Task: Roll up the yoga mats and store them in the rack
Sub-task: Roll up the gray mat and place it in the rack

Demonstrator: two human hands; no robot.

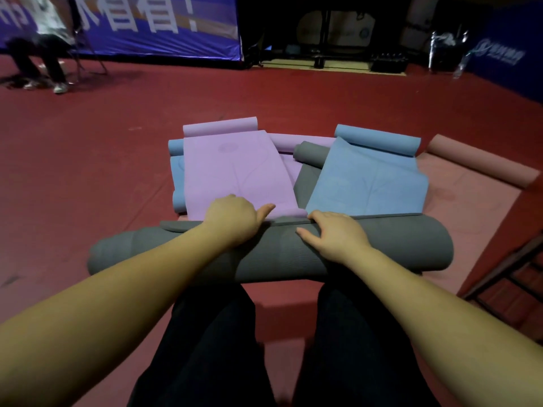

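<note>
We see the grey mat [273,251] lying across the lower middle of the frame as a thick roll, just beyond the person's dark-trousered knees, with its unrolled tail running away under the other mats. Our left hand [235,220] rests on top of the roll left of centre, fingers curled over its far side and thumb stretched out along the mat's edge. Our right hand [332,233] lies on the roll right of centre, fingers curved over the far edge and thumb pointing left across the grey surface.

Directly behind the roll, other mats crowd the path: a purple mat [235,171] lies partly unrolled at centre, its near edge touching the grey roll, and a blue mat [370,177] lies partly unrolled to the right of it. A smaller grey roll [308,155] sits between them. Another blue roll [177,174] peeks out at the purple mat's left side. A pink mat [482,163] spreads over the red floor [88,160] at the right. At the upper left a seated person [44,39] is in front of a blue banner [164,27]. A dark frame [505,277] shows at the right edge.
</note>
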